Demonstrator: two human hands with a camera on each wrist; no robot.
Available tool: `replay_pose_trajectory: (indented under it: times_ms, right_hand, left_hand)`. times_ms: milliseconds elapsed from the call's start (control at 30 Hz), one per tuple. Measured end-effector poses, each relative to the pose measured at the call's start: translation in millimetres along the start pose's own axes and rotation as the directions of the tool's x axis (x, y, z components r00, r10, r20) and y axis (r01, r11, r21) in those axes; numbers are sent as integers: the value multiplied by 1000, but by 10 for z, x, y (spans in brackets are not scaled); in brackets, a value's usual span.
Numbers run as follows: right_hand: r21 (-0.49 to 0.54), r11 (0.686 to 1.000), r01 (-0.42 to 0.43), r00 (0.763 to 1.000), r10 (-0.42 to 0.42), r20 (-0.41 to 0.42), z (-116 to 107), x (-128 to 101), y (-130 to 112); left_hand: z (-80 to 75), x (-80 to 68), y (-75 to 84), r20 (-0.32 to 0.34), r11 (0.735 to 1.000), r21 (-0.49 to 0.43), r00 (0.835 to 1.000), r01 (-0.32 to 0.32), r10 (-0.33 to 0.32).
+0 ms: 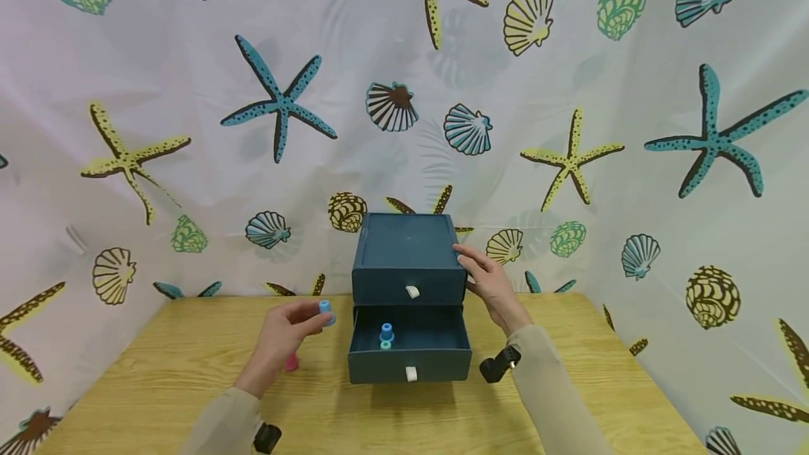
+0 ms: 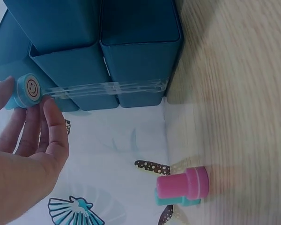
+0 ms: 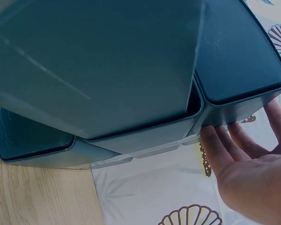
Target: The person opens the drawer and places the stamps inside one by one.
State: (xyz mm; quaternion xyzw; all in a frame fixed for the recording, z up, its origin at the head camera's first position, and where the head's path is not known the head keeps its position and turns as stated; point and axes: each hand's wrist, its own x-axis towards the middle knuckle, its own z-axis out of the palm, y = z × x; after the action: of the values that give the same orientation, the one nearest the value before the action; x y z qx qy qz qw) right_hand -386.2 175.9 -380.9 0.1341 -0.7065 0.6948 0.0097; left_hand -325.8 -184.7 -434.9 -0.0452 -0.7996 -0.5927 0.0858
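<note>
Pinching a small blue stamp [image 1: 325,310] in my left hand [image 1: 282,340], I am holding it just left of the open lower drawer [image 1: 409,365]. With straight fingers, my right hand [image 1: 489,284] is pressing the blue drawer box [image 1: 404,248] at its right top edge.

No readable text, brand or number anywhere; only a smiley-face sign on the end of the blue stamp [image 2: 30,89].

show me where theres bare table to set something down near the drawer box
Bare table lies right of the drawer box, and a strip in front of the open lower drawer. Crowded on the left: left hand holding a blue stamp, with a pink stamp below.
</note>
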Motion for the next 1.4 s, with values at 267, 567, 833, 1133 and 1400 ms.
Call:
replay_pose_trajectory:
  times_ms: [267,567,833,1133,1400]
  right_hand:
    - [-5,1000,-1,1000,1,-1,22,-9,-8]
    - [-2,1000,-15,1000,15,-9,13,6,-12]
    - [2,1000,-2,1000,2,-1,6,-1,-8]
    - [0,1000,4,1000,-4,4,14,7,-3]
    - [1,1000,2,1000,-2,17,10,-11,-13]
  left_hand:
    - [69,-37,65,5,997,-63,999,-44,44]
    - [191,-24,129,5,990,-86,993,-115,116]
    - [272,-4,174,18,982,-117,989,-147,150]
    - [340,-24,237,39,987,-91,989,-136,140]
    - [425,-17,229,76,984,-27,981,-177,179]
